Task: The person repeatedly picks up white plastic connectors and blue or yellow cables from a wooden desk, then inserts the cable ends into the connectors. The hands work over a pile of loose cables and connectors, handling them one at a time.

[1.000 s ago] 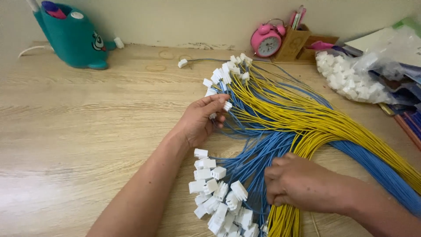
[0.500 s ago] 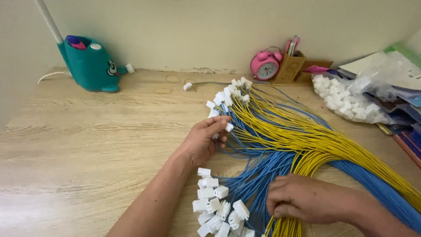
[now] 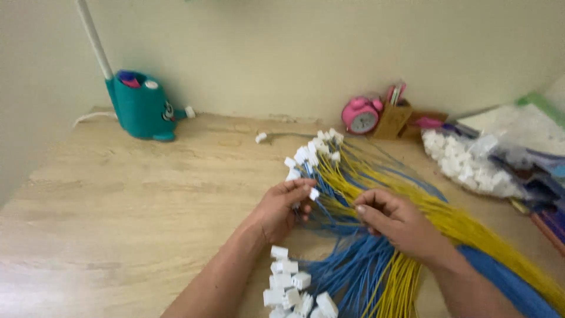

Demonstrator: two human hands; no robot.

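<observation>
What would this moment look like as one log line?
left hand: pinching white connector | right hand: on blue and yellow wires | surface: wooden table

The table is pale wood-grain laminate, smooth with a soft sheen. On it lie wires sheathed in glossy blue and yellow plastic, ending in white connectors of matt moulded plastic. At the table's far edge, a teal holder looks like shiny hard plastic; the pink clock is glossy, beside a brown cardboard-like box. At the table's right end, a clear crinkled plastic bag holds more white pieces.
</observation>
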